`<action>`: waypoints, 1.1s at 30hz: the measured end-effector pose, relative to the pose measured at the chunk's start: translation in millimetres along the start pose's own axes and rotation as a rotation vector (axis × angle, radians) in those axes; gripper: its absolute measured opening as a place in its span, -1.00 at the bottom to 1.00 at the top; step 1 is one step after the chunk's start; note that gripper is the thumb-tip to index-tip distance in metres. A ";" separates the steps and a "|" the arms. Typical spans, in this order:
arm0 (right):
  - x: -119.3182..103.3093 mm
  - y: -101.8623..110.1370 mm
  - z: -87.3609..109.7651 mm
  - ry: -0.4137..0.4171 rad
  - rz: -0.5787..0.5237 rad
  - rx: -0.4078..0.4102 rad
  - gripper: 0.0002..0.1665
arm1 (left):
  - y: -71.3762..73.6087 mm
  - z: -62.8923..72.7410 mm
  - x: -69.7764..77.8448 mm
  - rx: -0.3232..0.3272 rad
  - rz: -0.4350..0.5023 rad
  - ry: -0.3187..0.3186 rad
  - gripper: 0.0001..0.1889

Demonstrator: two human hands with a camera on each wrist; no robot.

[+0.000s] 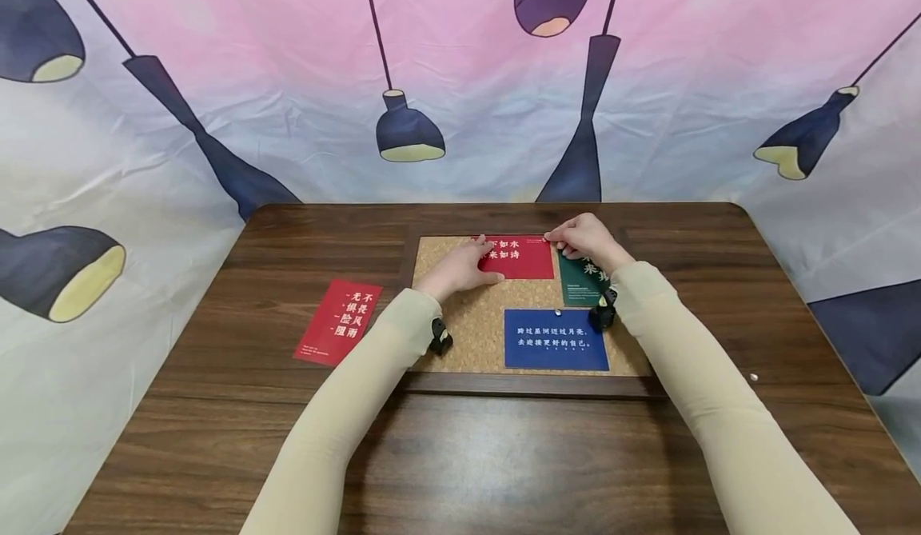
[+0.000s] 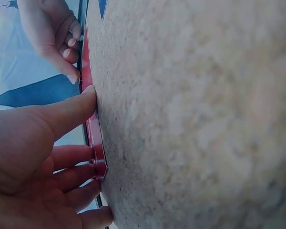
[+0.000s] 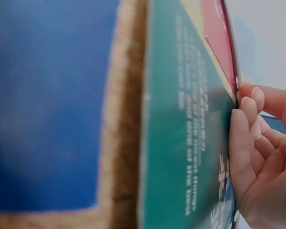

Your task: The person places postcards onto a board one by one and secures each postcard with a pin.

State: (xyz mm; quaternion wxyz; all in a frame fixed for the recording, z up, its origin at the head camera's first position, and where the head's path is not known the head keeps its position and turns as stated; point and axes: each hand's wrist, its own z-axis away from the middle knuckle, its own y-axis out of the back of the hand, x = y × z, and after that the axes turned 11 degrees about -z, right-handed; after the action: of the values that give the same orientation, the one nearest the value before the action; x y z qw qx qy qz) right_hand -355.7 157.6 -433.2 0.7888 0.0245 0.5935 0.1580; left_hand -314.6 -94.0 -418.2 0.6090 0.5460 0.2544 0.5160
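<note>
A horizontal red card (image 1: 520, 261) with white characters lies at the top of a cork board (image 1: 460, 335). My left hand (image 1: 464, 269) rests on its left part, the fingers spread and fairly straight; in the left wrist view the thumb and fingers (image 2: 74, 179) press along the card. At the card's upper right corner my right hand (image 1: 586, 239) pinches a small white-headed pushpin (image 3: 237, 82) between thumb and forefinger, mostly hidden by the fingertips. Beneath that hand is a green card (image 1: 581, 289), partly covered by it.
A blue card (image 1: 556, 341) lies lower on the board with a pushpin (image 1: 557, 312) at its top edge. Left of the board, another red card (image 1: 338, 322) lies on the wooden table (image 1: 216, 407). One small white piece (image 1: 753, 377) sits at the right. A printed curtain (image 1: 475, 175) hangs behind.
</note>
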 end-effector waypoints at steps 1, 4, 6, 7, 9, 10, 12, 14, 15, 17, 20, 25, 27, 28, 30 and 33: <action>0.2 1.0 -0.3 -0.005 -0.008 -0.013 -0.64 | -0.6 0.1 0.0 0.000 0.001 0.002 -0.19; -0.6 4.6 -0.8 -0.016 -0.014 -0.032 -0.60 | -1.1 0.3 0.6 0.006 0.006 0.005 -0.19; -1.9 7.4 0.2 -0.018 -0.010 -0.038 -0.57 | -0.3 0.6 1.6 0.011 0.005 0.005 -0.19; -2.5 8.5 1.0 -0.016 -0.009 -0.038 -0.55 | 0.2 1.0 2.0 0.013 0.004 0.005 -0.20; -2.8 10.4 2.9 -0.012 -0.005 -0.037 -0.54 | 0.6 1.4 2.7 0.014 -0.001 0.004 -0.20; -2.7 11.3 4.1 -0.009 -0.006 -0.037 -0.52 | 0.6 1.9 2.9 0.014 -0.004 0.004 -0.20; -1.9 12.8 6.2 0.000 -0.018 -0.040 -0.50 | 0.5 2.9 3.1 0.016 -0.002 0.010 -0.21; -0.3 14.4 8.3 0.009 -0.026 -0.045 -0.49 | 0.0 3.6 3.3 0.020 0.008 0.018 -0.21; 0.6 15.3 9.4 0.014 -0.027 -0.048 -0.49 | -0.4 4.1 3.2 0.024 0.015 0.022 -0.21; 2.4 16.5 11.3 0.022 -0.029 -0.054 -0.48 | -1.0 4.3 2.9 0.033 0.031 0.027 -0.21; 4.5 18.3 14.4 0.032 -0.019 -0.057 -0.49 | -1.6 4.6 2.2 0.047 0.040 0.023 -0.22; 4.1 20.3 21.0 0.054 -0.015 -0.056 -0.51 | -1.9 5.9 -2.1 0.081 0.047 -0.005 -0.27; 3.4 21.6 24.5 0.069 -0.008 -0.054 -0.52 | -2.8 6.8 -5.8 0.095 0.044 -0.013 -0.29; 3.3 22.8 26.4 0.077 -0.004 -0.050 -0.51 | -3.2 7.6 -7.7 0.097 0.044 -0.016 -0.30; 3.9 26.2 30.5 0.094 0.006 -0.035 -0.52 | -4.2 9.0 -12.1 0.102 0.053 -0.021 -0.31; 7.6 34.3 37.4 0.138 0.063 0.006 -0.51 | -3.8 12.9 -18.8 0.103 0.084 -0.027 -0.34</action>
State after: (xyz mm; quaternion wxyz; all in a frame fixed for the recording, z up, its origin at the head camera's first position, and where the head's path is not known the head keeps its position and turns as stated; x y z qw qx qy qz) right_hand -326.1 197.8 -421.6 0.7405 0.0346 0.6459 0.1823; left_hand -308.4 -115.7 -422.9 0.5610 0.5940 0.2492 0.5200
